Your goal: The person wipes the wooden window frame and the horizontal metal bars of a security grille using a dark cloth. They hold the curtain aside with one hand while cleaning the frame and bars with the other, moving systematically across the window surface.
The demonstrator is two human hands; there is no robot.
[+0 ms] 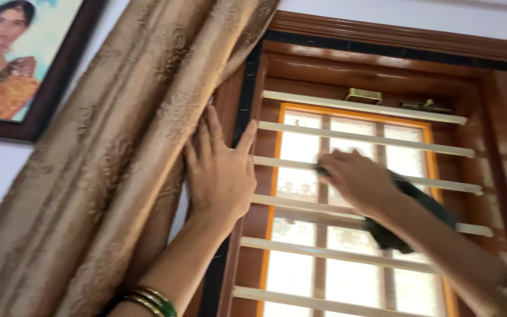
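left hand: laid flat, fingers spread, pressed on the curtain edge at the window frame; nothing gripped, grip wide. Ring seen on one finger, bangles worn at the wrist.
right hand: closed on a dark cloth, held against the window bars; blurred.
cloth: bunched under the right hand at the third bar from the top, the rest hung below the wrist across the next bars down.
curtain: tan, patterned, pushed left of the frame, held back by the left hand.
bars: pale, horizontal, set across a wooden frame; frosted panes behind, orange-edged.
latch: brass, at top of frame, well above both hands.
picture: dark-framed, on the wall at top left, just beside the curtain.
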